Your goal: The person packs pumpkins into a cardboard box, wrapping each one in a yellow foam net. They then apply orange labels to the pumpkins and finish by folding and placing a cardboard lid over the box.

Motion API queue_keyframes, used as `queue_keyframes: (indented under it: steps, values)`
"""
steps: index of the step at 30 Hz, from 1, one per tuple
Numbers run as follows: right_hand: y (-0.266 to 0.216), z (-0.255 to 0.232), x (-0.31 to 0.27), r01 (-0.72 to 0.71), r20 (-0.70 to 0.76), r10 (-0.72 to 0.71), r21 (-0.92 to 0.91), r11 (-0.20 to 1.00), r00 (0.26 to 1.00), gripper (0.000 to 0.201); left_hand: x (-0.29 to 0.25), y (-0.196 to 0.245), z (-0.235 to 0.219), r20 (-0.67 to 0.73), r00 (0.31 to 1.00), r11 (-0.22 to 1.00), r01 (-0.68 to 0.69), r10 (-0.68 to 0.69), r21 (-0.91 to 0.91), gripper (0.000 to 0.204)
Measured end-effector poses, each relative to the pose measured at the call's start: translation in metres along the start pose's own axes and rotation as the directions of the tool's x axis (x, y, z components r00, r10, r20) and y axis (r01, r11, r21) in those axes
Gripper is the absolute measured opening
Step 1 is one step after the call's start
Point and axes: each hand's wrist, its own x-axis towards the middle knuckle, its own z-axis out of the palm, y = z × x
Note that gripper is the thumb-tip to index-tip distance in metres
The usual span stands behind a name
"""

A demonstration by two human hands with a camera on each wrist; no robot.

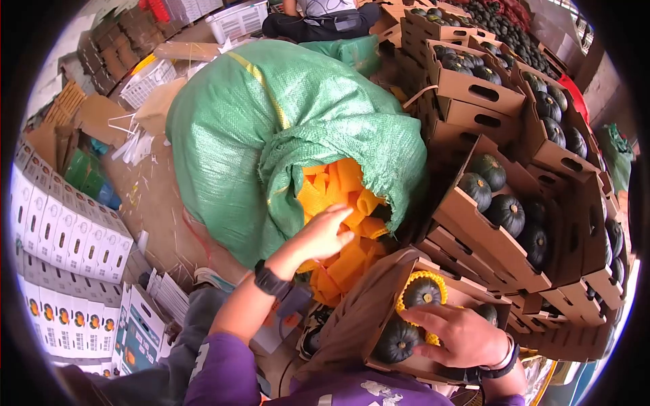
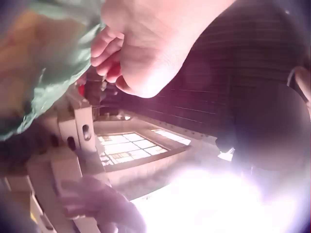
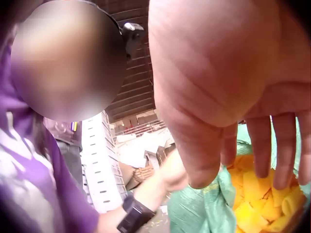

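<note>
My left hand [image 1: 321,237] reaches over the mouth of a large green woven sack [image 1: 223,135], its index finger extended toward yellow-orange foam net sleeves [image 1: 332,271] inside. In the left wrist view the fingers [image 2: 108,53] bend loosely, holding nothing visible. Over an open cardboard box at my front right, my right hand [image 1: 467,335] has its fingers spread above dark green squashes. Its fingertips are right at a squash [image 1: 424,292] ringed by a yellow foam net. Beside that lies a bare squash [image 1: 396,340]. The right wrist view shows the fingers [image 3: 284,150] fairly straight.
Stacked cardboard boxes [image 1: 501,216] of squashes line the right side. White printed cartons [image 1: 74,230] stand at the left. Behind the sack, a seated person [image 1: 325,20] is near a white crate [image 1: 237,21]. Scraps litter the floor [image 1: 159,203].
</note>
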Motion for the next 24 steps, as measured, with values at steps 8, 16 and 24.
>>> queue_keyframes:
  steps: [8,16,24]
  values:
    - [0.006,0.048,-0.088,-0.277,-0.293,0.279,0.051,0.960,0.914,0.053,0.052,-0.162,0.075,0.001,0.980,0.411,0.084,-0.201,0.908,0.059]
    - [0.022,0.121,-0.113,-0.251,-0.268,0.501,0.621,0.743,0.823,0.059,-0.053,0.102,0.040,0.161,0.974,0.783,0.224,-0.159,-0.580,0.077]
    - [0.026,0.108,-0.105,-0.207,-0.308,0.596,0.741,0.639,0.741,0.035,-0.083,0.194,0.092,0.438,0.849,0.927,-0.146,0.297,-0.347,0.044]
